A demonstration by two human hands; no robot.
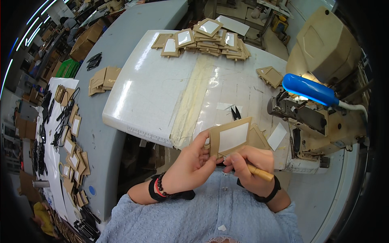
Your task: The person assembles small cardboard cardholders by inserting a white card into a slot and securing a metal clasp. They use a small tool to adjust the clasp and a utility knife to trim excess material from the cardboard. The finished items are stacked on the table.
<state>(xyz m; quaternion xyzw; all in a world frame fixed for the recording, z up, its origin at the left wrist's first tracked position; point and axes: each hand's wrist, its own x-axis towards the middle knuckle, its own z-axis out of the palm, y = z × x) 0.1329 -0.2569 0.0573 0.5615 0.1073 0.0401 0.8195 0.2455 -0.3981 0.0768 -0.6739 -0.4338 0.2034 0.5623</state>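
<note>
White tabletop (154,85) spans the frame's middle; at lower centre, the left hand (193,165) grips a tan, white-windowed piece (233,137), the right hand (254,163) clasping a wooden-handled tool (261,173) near the piece's lower edge.

Tube lights (7,78) at left, glare on white tabletop (156,93), bowed edges

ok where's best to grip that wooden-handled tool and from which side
Probably by the thick wooden handle, from the person's right: its free end sticks out that way past the right hand, away from the tan holder in the left hand.
</note>
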